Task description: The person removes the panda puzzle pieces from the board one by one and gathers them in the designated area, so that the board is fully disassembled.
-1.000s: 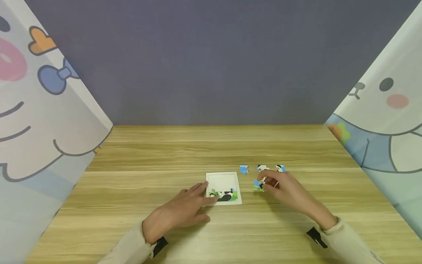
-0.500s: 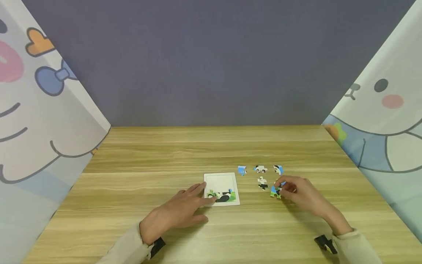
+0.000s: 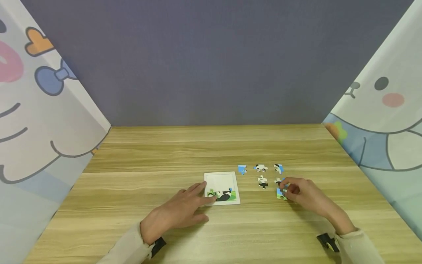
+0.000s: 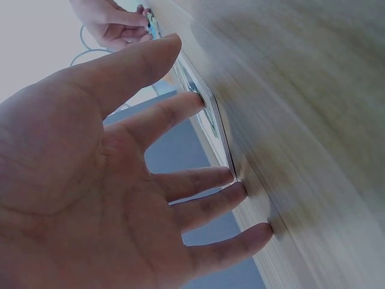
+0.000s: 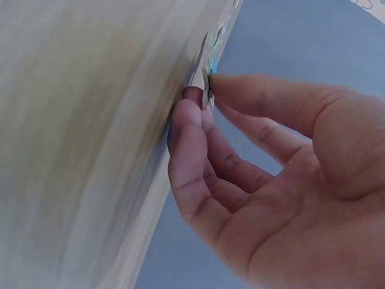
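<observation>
In the head view my left hand [image 3: 179, 209] lies over the left edge of a white square puzzle tray [image 3: 220, 179], fingers spread and fairly straight. Joined pieces with a black-and-white animal on green [image 3: 225, 196] fill the tray's lower part; a fingertip touches them. The left wrist view shows fingertips of the left hand [image 4: 114, 162] at the tray's edge and on the table. To the right, my right hand [image 3: 306, 194] pinches a blue-and-green jigsaw piece [image 3: 281, 194] between thumb and fingers, low at the table. Fingers partly cover it.
Behind the held piece lie a blue piece [image 3: 242, 169], a panda-face piece [image 3: 261, 168] and a blue-edged piece [image 3: 278, 168]. A white-and-black piece [image 3: 262, 182] sits nearer. Another piece [image 3: 278, 181] is half hidden by the right hand. A grey panel [image 3: 211, 73] stands behind the table.
My right hand has carried the blue-and-green jigsaw piece rightward and slightly nearer, uncovering the white-and-black piece. The left hand has stayed on the tray.
</observation>
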A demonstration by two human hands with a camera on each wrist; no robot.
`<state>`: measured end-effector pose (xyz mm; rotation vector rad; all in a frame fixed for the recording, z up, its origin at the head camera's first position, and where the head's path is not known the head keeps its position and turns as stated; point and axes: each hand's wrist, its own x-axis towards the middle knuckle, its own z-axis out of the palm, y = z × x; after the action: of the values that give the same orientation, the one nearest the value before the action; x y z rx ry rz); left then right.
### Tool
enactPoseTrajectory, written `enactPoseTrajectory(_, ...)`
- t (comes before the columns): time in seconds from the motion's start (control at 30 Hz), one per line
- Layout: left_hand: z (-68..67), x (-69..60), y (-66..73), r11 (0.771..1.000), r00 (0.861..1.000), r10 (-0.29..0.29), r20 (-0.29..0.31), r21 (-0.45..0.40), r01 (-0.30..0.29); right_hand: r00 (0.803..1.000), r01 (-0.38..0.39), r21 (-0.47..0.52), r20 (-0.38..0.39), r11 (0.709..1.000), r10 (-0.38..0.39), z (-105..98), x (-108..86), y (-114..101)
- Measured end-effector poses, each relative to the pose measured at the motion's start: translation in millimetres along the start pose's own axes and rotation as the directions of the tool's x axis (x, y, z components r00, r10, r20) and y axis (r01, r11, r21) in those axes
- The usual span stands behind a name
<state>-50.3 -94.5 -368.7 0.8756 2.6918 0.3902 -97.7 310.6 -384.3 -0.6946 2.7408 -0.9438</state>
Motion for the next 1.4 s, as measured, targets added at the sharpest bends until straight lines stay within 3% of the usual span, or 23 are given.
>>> enactPoseTrajectory(0.3, -0.5, 1.3, 0.2, 1.000, 1.000, -0.006, 0.011, 0.000, 0.006, 1.000, 0.004, -0.024, 0.004, 1.000, -0.003, -0.7, -9.6, 2.8)
enactPoseTrajectory(0.7, -0.8, -0.3, -2.7, 1.000, 1.000, -0.013, 0.023, -0.003, 0.013, 1.000, -0.013, -0.039, 0.012, 0.999, 0.013, 3.9, -6.4, 2.2)
enactPoseTrajectory(1.0, -0.4, 0.0, -4.3, 1.000, 1.000, 0.004, -0.010, -0.013, -0.005, 0.998, 0.006, -0.063, -0.069, 0.998, -0.011, 2.6, 5.7, -12.6)
enactPoseTrajectory(1.4, -0.2, 2.9, 0.9, 1.000, 1.000, 0.004, -0.009, 0.019, -0.004, 0.994, 0.106, -0.121, -0.007, 0.987, -0.108, 7.3, 34.7, -43.9)
